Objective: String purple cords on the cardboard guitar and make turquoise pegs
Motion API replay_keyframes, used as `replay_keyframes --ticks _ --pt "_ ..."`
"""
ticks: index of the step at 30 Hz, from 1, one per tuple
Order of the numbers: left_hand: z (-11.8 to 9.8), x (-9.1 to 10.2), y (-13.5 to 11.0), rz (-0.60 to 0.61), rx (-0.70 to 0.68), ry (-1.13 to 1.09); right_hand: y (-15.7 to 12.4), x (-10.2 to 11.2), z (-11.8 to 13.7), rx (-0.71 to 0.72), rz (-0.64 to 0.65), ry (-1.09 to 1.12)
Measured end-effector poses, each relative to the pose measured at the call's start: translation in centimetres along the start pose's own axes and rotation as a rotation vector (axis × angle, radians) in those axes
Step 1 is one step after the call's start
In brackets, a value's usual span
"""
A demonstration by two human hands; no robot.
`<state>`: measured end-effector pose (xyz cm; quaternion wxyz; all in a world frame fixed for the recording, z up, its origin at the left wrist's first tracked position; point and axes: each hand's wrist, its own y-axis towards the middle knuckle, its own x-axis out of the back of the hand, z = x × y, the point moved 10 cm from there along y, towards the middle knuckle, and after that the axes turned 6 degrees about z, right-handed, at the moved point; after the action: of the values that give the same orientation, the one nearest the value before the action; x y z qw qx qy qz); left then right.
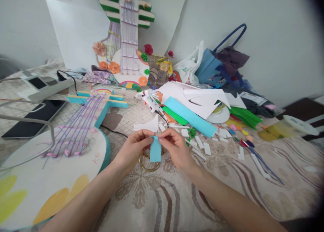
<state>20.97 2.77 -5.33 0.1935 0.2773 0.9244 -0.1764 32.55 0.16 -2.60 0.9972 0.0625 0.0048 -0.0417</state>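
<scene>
A small strip of light blue paper (pixel 155 151) hangs between my two hands over the patterned cloth. My left hand (pixel 133 148) pinches its top left corner with thumb and forefinger. My right hand (pixel 174 147) pinches the top right corner the same way. Just under the strip lie gold-handled scissors (pixel 148 164), partly hidden by my hands. A larger sheet of the same blue paper (pixel 189 116) lies a little beyond, on a pile of white (pixel 202 100) and green paper.
A white paper guitar model with purple strings (pixel 63 147) lies at the left; a second one (pixel 129 39) stands against the wall. A glue gun (pixel 149 102), paper scraps, bags, a phone (pixel 32 119) and a power strip (pixel 43 85) lie around.
</scene>
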Motion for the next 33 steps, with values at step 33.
replay_keyframes --ticks 33 --pt "0.4 0.2 0.0 -0.041 0.012 0.096 -0.3 -0.8 2.4 0.235 0.085 -0.256"
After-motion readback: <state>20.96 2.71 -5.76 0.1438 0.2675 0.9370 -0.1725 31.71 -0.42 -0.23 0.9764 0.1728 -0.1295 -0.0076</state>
